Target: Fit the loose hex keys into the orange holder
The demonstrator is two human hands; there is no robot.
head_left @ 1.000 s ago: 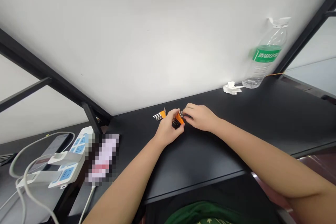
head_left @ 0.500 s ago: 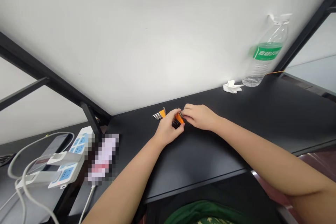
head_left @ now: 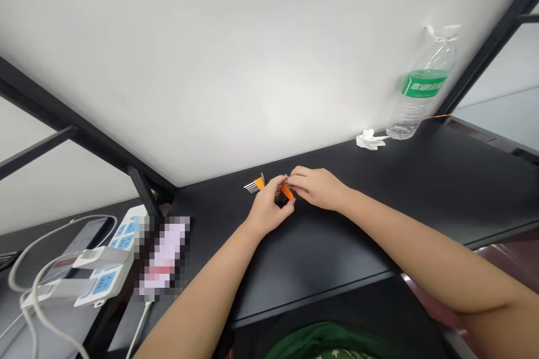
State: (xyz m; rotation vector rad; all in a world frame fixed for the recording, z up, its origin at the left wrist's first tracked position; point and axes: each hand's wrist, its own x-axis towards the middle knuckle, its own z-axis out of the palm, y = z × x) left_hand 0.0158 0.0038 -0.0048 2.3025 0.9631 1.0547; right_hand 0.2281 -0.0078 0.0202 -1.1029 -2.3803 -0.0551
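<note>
Near the back of the black table, my left hand [head_left: 269, 208] holds an orange piece with thin metal prongs [head_left: 287, 190] between thumb and fingers. My right hand [head_left: 314, 186] is closed at the upper right edge of that piece, fingertips on a small metallic part too small to make out. A second orange piece with metal prongs [head_left: 259, 183] lies just left of my left hand, prongs pointing left.
A plastic bottle with a green label [head_left: 424, 84] stands at the back right, beside a crumpled white tissue [head_left: 370, 139]. To the left are a blurred-out phone [head_left: 165, 255], a power strip [head_left: 113, 269] with plugs and white cables, and black metal frame bars [head_left: 143, 190].
The view has shifted slightly. My right fingertips have moved a little over the held orange piece; both hands otherwise keep their places.
</note>
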